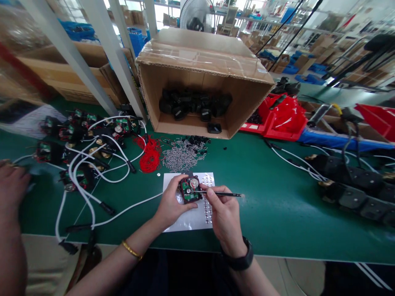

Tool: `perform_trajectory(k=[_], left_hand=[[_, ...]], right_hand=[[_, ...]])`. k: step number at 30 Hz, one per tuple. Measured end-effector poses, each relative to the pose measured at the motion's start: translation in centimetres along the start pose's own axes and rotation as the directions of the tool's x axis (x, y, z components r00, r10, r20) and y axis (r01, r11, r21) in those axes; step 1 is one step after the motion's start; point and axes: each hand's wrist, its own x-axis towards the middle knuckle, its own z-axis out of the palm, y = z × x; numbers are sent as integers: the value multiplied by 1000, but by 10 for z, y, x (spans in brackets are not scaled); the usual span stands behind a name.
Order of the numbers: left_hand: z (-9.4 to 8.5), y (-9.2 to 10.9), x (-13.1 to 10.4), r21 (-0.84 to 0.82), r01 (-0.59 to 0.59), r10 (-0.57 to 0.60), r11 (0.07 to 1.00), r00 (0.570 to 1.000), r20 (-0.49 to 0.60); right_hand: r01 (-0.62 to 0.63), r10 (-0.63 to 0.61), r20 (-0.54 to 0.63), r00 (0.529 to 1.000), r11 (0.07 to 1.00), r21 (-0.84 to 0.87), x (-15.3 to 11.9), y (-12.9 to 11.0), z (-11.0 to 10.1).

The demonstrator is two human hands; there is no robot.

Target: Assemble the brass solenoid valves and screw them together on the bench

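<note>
My left hand [173, 201] holds a small black housing with a green circuit board [190, 190] inside, thumb below and fingers above its left side. A white cable [135, 205] runs left from that housing. In my right hand [224, 209] are black tweezers [226, 193], whose thin tip touches or hovers over the board; which of the two I cannot tell. Under the housing lies a white sheet [182, 222] with rows of small shiny round pieces [207, 213] along its right side.
An open cardboard box [203, 53] with black parts stands behind, before it a pile of small metal pins [184, 155] and red wires [150, 158]. Wired units [77, 176] lie left, near another person's hand [12, 185]. Black units [352, 193] and red bins [284, 119] are right.
</note>
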Motion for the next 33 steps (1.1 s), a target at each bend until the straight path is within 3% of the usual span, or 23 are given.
perform_trajectory(k=[17,23,29,33], left_hand=[[1,-5,0,-28,-11,11,1000,1000,7],[0,-3,0,-20,-24,24,1000,1000,-1],[-1,-1,3,71,-109,110,992,994,-17],[3,-6,3,-30,-148,146,989,987,-64]], right_hand=[[-64,64,-6,998,998,23,2,-7,2],[6,-5,10,1000,1000,-22,0,-6,2],[29,-30,-6,1000,998,-58,3,-5,2],[47,-47,6,999,994,-99,10,-1,2]])
